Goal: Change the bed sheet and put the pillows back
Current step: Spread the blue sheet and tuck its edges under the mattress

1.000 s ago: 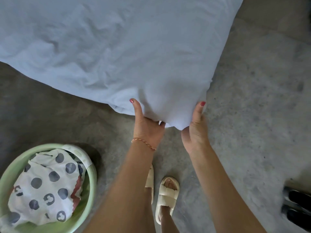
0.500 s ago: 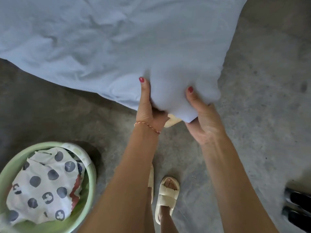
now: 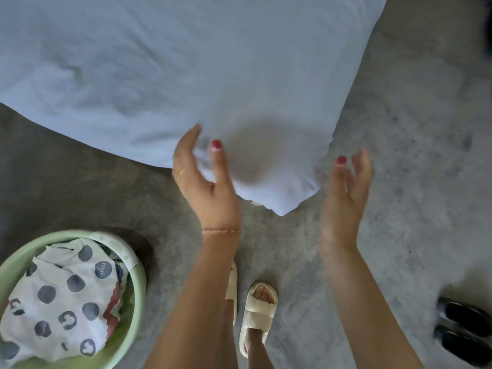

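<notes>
I see sheet (image 3: 186, 75) over bed corner, tip hanging above floor (image 3: 399, 169). Left hand (image 3: 205, 179) open, fingers touching corner fabric; right hand (image 3: 346, 193) open, beside corner, apart. Risk: untucked corner slips off mattress, because nothing grips it.

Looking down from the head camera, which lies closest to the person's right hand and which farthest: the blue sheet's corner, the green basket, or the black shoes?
From the right hand:
1. Blue sheet corner, just to its left.
2. Black shoes, on the floor at the lower right.
3. Green basket, far off at the lower left, past the left hand.
</notes>
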